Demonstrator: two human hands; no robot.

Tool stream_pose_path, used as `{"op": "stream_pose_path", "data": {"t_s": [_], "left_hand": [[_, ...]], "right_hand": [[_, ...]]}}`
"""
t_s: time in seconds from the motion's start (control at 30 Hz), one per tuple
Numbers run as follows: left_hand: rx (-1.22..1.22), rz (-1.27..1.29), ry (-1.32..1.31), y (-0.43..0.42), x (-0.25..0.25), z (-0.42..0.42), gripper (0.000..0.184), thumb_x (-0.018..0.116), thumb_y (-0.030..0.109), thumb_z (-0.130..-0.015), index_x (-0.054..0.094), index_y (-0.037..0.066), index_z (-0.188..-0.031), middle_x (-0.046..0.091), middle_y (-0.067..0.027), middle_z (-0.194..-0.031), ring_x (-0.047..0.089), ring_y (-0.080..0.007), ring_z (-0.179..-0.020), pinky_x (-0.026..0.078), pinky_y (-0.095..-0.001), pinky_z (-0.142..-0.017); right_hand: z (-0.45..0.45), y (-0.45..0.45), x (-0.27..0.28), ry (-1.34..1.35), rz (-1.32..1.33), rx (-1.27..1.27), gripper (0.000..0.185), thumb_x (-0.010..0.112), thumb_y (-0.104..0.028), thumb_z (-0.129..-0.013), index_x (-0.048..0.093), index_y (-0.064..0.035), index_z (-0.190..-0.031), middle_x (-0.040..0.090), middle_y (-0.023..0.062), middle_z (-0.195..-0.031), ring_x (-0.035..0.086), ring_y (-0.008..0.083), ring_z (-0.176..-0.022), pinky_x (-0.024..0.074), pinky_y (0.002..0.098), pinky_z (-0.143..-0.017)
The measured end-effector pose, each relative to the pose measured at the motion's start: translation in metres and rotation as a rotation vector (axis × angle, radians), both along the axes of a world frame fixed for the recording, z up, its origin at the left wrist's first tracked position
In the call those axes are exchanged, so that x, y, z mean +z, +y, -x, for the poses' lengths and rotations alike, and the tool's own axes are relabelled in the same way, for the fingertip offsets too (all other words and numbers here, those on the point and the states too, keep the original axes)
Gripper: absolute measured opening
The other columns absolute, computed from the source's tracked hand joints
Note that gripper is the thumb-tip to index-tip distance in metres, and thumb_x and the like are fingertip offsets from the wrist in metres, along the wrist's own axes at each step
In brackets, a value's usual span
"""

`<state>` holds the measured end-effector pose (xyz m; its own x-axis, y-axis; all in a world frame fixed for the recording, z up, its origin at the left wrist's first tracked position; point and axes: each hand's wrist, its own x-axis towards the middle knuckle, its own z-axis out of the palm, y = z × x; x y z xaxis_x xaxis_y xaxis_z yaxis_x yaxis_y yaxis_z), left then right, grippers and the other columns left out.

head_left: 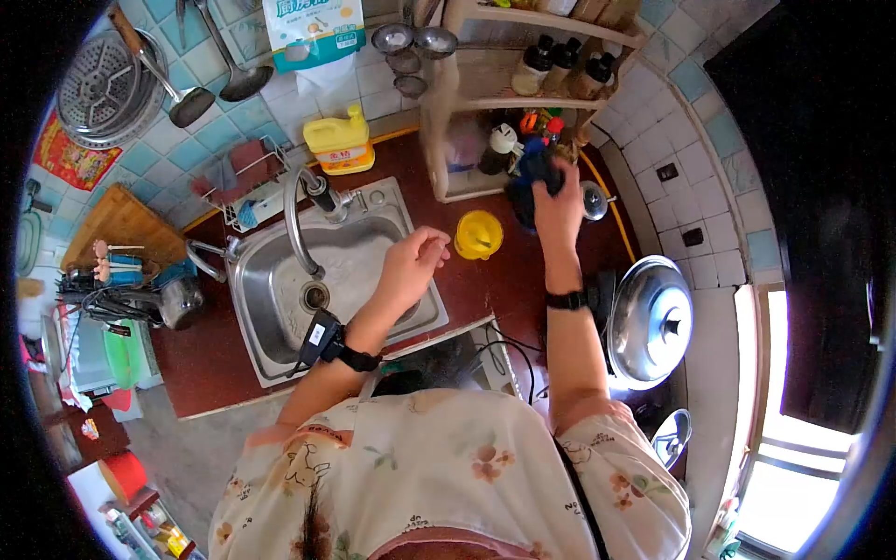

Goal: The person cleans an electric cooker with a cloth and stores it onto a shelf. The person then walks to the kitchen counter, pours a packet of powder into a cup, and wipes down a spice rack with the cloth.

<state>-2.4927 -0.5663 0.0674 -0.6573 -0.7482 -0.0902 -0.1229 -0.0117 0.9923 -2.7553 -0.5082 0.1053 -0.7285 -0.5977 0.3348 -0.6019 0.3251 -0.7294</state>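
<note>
My left hand hangs over the right edge of the sink, its fingers curled together with nothing visible in them. Just to its right, a yellow cup stands on the counter; its contents are unclear. Further right, my right hand reaches to the back of the counter, its fingers round a dark blue object. Blur and the hand hide that object's exact kind. Beside it are a white-topped dark jar and a small metal lidded pot.
A steel sink with a curved faucet lies at left. Behind it stands a yellow jug. A wooden shelf holds several bottles. A large lidded pot sits right of my right forearm. Cables hang at the counter's front edge.
</note>
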Motion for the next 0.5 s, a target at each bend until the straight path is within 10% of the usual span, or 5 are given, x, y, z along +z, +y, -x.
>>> {"op": "stream_pose_path", "data": {"t_s": [0.2,0.4,0.5], "left_hand": [[0.073,0.172,-0.114,-0.034,0.03,0.035,0.02,0.055,0.014,-0.104,0.065,0.0,-0.114,0.07,-0.0072,-0.09,0.067,-0.0152,-0.081,0.054,-0.0297,-0.074],[0.123,0.358,-0.138,-0.076,0.034,0.075,0.02,0.055,0.015,-0.103,0.064,0.0,-0.114,0.073,-0.0074,-0.094,0.067,-0.014,-0.081,0.055,-0.0291,-0.075],[0.159,0.535,-0.118,-0.093,0.036,0.103,0.019,0.059,0.017,-0.099,0.066,0.003,-0.111,0.073,-0.0147,-0.098,0.07,-0.0286,-0.087,0.055,-0.0372,-0.076]], "right_hand": [[0.001,-0.155,-0.019,0.61,0.049,0.294,0.06,0.073,-0.007,-0.078,0.058,-0.0111,-0.136,0.058,0.0136,-0.134,0.051,0.0372,-0.123,0.0428,0.0497,-0.106],[0.042,-0.154,-0.047,0.674,-0.123,0.232,0.067,0.075,-0.012,-0.077,0.056,-0.0143,-0.141,0.057,0.012,-0.135,0.048,0.0381,-0.125,0.0472,0.0494,-0.102],[0.096,-0.136,-0.058,0.742,-0.151,0.099,0.057,0.069,-0.006,-0.081,0.061,-0.0126,-0.137,0.056,0.013,-0.135,0.05,0.0393,-0.123,0.0473,0.0498,-0.103]]}}
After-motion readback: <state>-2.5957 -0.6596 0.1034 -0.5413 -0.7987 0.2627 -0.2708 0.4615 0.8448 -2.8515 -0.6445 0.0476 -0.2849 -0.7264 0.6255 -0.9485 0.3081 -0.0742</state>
